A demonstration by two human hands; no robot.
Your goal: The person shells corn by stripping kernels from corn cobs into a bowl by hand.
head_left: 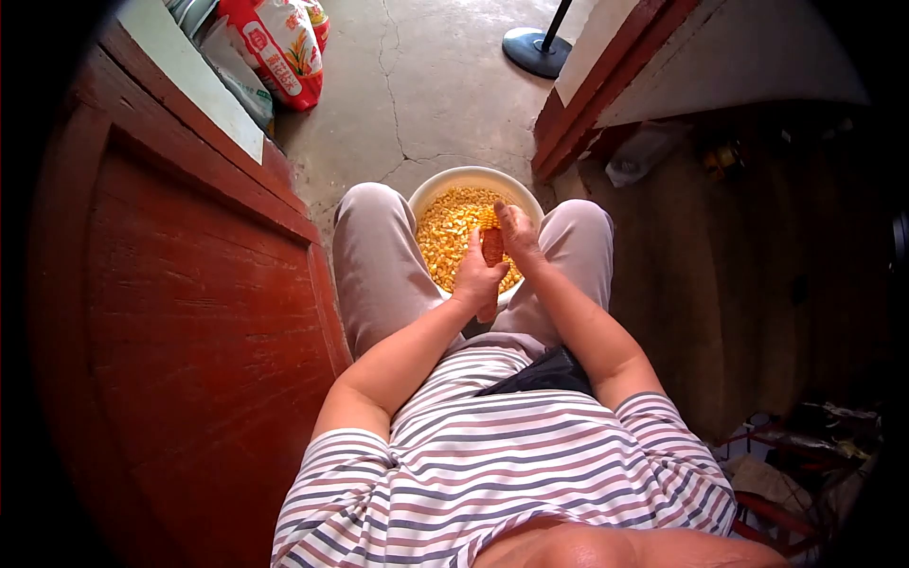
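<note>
Between my knees stands a round white basin (453,174) holding many loose yellow corn kernels (445,227). Over it is a corn cob (492,248), partly bare and reddish, with yellow kernels left at its far end. My left hand (478,275) is wrapped round the lower, bare part of the cob. My right hand (516,232) is closed against the upper end, where the kernels are, its thumb on them. Both hands touch the cob above the right half of the basin.
A red wooden door (199,312) stands close on the left. Red and white bags (279,57) lie at the upper left. A round black stand base (537,52) rests on the cracked concrete floor (436,114). A red door frame (578,123) is at the right.
</note>
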